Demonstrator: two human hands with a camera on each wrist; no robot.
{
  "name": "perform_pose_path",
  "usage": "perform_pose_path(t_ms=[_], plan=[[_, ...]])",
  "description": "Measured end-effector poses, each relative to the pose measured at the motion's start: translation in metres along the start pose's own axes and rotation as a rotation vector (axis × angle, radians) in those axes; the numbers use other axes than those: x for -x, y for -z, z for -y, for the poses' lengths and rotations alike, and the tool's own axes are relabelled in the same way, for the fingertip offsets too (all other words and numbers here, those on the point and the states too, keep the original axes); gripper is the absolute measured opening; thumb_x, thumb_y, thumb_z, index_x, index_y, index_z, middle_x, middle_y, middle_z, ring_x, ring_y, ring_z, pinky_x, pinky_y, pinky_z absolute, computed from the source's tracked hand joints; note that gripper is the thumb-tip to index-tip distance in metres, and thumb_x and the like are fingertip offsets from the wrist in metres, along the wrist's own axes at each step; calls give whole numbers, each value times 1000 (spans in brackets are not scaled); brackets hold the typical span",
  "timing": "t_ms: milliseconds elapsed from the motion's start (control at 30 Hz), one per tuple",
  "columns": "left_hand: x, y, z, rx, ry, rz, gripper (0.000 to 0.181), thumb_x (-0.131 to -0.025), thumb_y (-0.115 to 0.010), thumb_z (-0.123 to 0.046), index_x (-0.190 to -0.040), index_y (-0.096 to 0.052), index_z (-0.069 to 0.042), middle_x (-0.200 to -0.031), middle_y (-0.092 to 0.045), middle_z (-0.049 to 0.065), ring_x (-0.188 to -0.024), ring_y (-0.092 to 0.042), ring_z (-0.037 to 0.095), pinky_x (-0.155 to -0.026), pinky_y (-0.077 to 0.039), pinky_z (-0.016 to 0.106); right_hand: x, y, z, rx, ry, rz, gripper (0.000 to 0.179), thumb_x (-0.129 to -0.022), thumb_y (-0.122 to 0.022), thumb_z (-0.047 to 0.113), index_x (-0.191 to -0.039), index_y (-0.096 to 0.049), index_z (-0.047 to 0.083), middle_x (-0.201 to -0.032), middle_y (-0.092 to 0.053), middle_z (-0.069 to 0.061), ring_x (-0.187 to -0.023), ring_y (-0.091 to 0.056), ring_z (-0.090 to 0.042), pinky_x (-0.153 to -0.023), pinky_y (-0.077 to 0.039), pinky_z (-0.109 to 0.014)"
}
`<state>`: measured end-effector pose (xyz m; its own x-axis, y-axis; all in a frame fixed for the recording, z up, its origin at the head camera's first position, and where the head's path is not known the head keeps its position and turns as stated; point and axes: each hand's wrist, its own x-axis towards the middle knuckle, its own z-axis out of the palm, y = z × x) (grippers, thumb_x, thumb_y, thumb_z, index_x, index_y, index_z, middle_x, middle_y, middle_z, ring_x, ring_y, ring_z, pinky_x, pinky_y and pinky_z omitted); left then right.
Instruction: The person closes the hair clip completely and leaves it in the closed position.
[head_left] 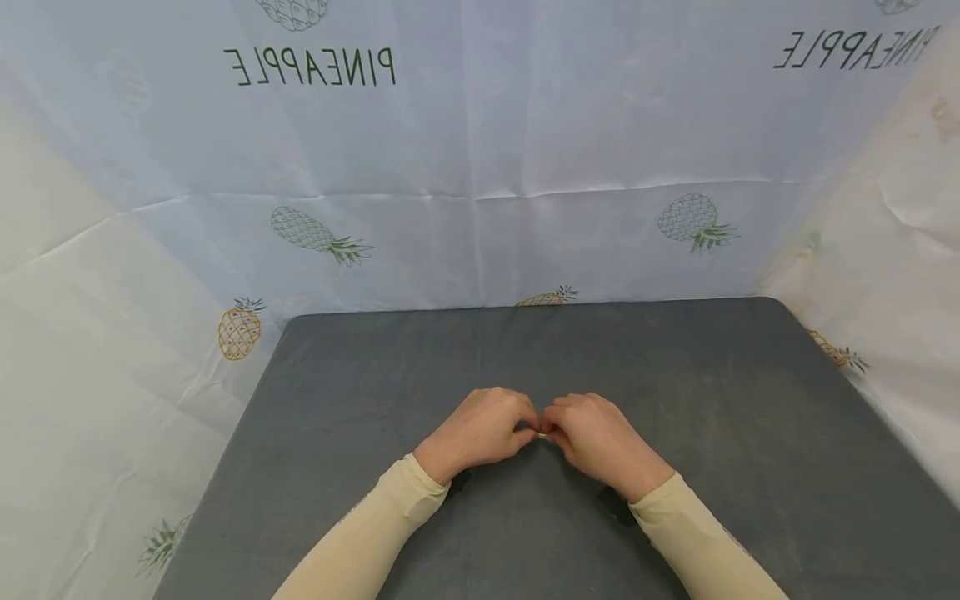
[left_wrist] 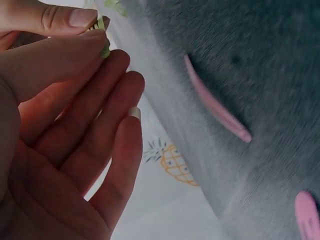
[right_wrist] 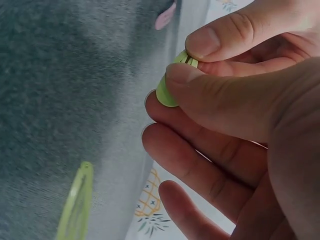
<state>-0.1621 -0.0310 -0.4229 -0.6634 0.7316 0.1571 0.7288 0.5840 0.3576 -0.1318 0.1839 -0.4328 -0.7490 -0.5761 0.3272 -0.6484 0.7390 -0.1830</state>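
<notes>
A small light-green snap hair clip is held between my two hands above the table's middle. My left hand pinches one end between thumb and fingertip. On the other end, the thumb and finger of my right hand pinch too. The clip's rounded green end shows below the right thumb in the right wrist view; fingertips cover much of the rest. The remaining fingers of both hands are loosely bent below it.
On the dark grey table lie a pink hair clip, a second pink clip cut by the frame edge, and another green clip. A pineapple-print curtain stands behind the table and along its sides.
</notes>
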Motion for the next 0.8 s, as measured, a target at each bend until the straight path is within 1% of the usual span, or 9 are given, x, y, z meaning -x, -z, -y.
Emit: perform_pose_path(t_ms=[100,333,500,600,700,800], plan=[[0,-6,1,-22,3,-7,12,-101,-78,-17,-97,-87,-23,-100,-81,-8,-82,-69,5,-72,-54,20,1,-2,-1,-10,-10,23,19,-86,-90,7,-87,-78,22,-80,-69,9,-71,-65,-9,-77,-58,-39],[0,-13,3,-68,0,-33,10,-98,-80,-17,-93,-87,-22,-108,-81,-6,-102,-73,14,-85,-60,30,3,-5,-6,-5,-38,39,18,-86,-91,12,-87,-78,23,-79,-67,9,-69,-62,-8,-76,-57,-39],[-1,-18,6,-81,30,-18,12,-98,-79,-15,-91,-86,-22,-112,-80,-6,-107,-72,14,-86,-61,30,7,-1,-10,0,-87,36,18,-85,-92,13,-88,-78,23,-81,-68,11,-71,-62,-7,-77,-57,-37],[-1,-18,6,-86,58,0,10,-98,-79,-16,-93,-86,-21,-114,-79,-6,-107,-72,14,-85,-61,31,12,4,-14,12,-121,31,17,-85,-93,14,-90,-79,22,-84,-69,10,-74,-64,-9,-76,-57,-36],[-1,-16,5,-92,83,15,7,-99,-79,-18,-99,-86,-21,-117,-78,-5,-109,-72,16,-88,-62,33,19,9,-20,31,-166,32,18,-84,-94,14,-91,-79,22,-85,-70,9,-76,-65,-9,-74,-57,-35],[-1,-14,2,-98,110,22,9,-98,-80,-20,-105,-86,-20,-117,-78,-4,-110,-73,16,-90,-61,34,28,13,-25,40,-206,46,20,-83,-94,15,-92,-78,21,-86,-70,8,-77,-65,-10,-73,-57,-35]])
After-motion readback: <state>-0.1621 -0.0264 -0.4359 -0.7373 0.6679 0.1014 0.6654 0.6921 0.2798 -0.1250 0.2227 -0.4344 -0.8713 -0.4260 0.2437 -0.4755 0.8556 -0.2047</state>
